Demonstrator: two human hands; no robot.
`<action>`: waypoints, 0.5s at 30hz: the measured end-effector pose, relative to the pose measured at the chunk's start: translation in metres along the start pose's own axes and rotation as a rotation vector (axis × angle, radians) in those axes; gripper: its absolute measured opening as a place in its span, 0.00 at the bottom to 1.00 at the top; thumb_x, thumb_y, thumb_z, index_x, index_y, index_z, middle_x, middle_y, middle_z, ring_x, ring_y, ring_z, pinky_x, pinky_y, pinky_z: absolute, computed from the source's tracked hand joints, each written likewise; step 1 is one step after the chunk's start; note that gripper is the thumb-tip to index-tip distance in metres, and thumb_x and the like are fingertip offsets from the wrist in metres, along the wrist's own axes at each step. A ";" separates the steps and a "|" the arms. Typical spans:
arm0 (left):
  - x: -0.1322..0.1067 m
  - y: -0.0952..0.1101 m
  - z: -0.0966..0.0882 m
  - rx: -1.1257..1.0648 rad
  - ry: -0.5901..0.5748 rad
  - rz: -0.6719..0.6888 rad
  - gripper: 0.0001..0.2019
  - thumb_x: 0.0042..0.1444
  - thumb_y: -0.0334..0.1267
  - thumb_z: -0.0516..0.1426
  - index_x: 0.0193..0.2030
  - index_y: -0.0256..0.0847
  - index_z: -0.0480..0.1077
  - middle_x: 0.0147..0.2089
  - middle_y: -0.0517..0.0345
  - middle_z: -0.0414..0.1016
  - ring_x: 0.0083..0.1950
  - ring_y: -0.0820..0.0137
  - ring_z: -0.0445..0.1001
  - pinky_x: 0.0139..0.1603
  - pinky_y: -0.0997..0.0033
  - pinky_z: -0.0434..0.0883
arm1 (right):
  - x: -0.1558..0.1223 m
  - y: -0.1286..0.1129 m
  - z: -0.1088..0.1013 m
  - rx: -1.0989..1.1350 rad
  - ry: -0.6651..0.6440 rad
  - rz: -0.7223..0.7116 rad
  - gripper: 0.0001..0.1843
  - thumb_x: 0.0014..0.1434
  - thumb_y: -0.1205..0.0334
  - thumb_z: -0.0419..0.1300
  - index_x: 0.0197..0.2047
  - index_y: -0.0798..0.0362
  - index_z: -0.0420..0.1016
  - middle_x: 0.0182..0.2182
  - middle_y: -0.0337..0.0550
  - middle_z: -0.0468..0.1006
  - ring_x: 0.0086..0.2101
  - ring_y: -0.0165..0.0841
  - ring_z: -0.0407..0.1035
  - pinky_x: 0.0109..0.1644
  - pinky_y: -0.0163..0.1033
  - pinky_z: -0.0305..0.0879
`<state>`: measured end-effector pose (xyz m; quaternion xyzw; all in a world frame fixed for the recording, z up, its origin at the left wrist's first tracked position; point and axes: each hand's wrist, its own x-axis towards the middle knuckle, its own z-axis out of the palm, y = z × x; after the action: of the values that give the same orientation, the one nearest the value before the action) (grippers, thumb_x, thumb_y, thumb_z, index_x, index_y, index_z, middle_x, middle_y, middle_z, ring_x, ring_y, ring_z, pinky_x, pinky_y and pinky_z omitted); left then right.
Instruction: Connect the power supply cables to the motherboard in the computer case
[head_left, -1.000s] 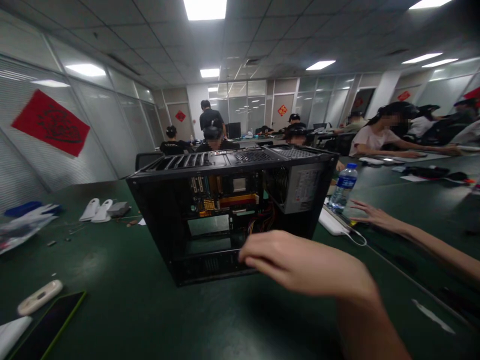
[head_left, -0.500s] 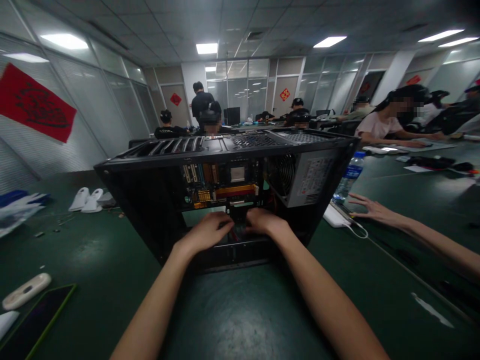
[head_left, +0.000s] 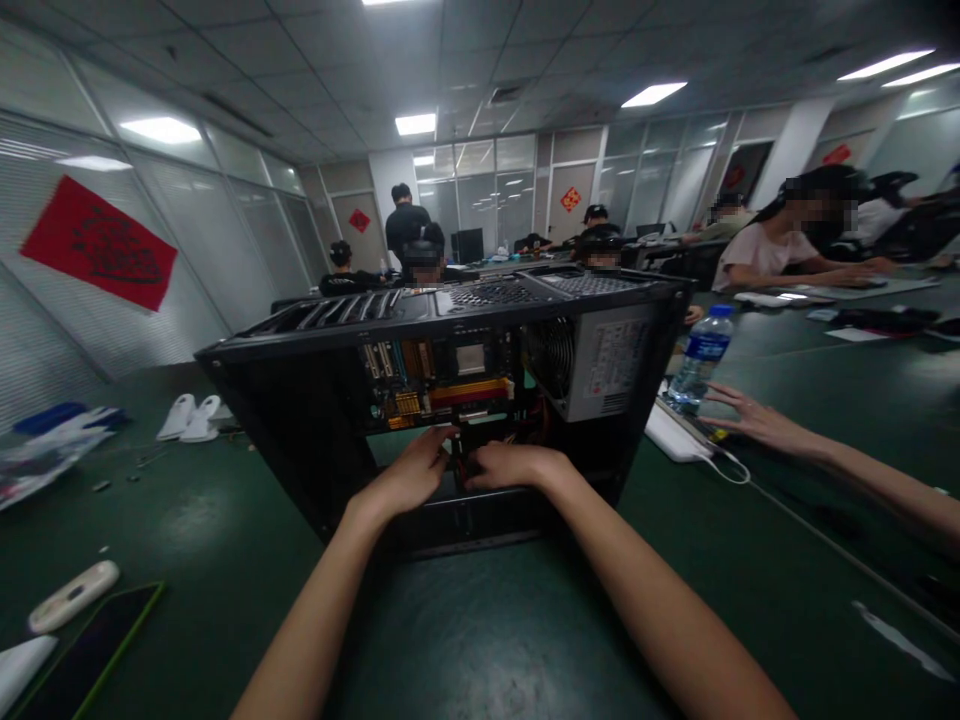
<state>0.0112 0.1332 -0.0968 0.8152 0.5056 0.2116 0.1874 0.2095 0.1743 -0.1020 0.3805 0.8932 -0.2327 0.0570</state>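
A black computer case [head_left: 465, 515] stands on the table in front of me with its open side facing me. Inside it are a motherboard [head_left: 470, 388] with coloured slots and a silver power supply [head_left: 611, 370] with a fan. Both hands reach into the lower part of the case, below the motherboard. My left hand [head_left: 414, 468] has its fingers bent inward beside a dark part. Close to its right, my right hand [head_left: 514, 466] is curled, fingertips near some thin dark and reddish wires. What either hand grips is too dark and small to make out.
To the right are a water bottle [head_left: 701, 358], a white device [head_left: 675, 432] with a cable, and another person's hand [head_left: 765, 420]. On the left lie white shoe-like objects [head_left: 189, 418], plastic bags [head_left: 56, 450], a cream oblong object [head_left: 73, 598] and a dark mat [head_left: 94, 640].
My right hand has moved left and slightly down, closer to my left hand. My left hand's fingers have shifted a little. The view has tilted slightly.
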 end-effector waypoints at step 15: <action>-0.001 0.000 -0.002 0.013 0.022 0.014 0.21 0.65 0.39 0.48 0.63 0.41 0.66 0.66 0.45 0.68 0.68 0.58 0.66 0.70 0.54 0.60 | 0.015 -0.001 0.002 0.403 0.027 -0.007 0.25 0.54 0.59 0.62 0.53 0.61 0.72 0.44 0.51 0.80 0.41 0.40 0.74 0.46 0.41 0.70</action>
<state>0.0097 0.1319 -0.0949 0.8176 0.5031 0.2185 0.1751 0.1978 0.1829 -0.1077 0.3843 0.8305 -0.4019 -0.0329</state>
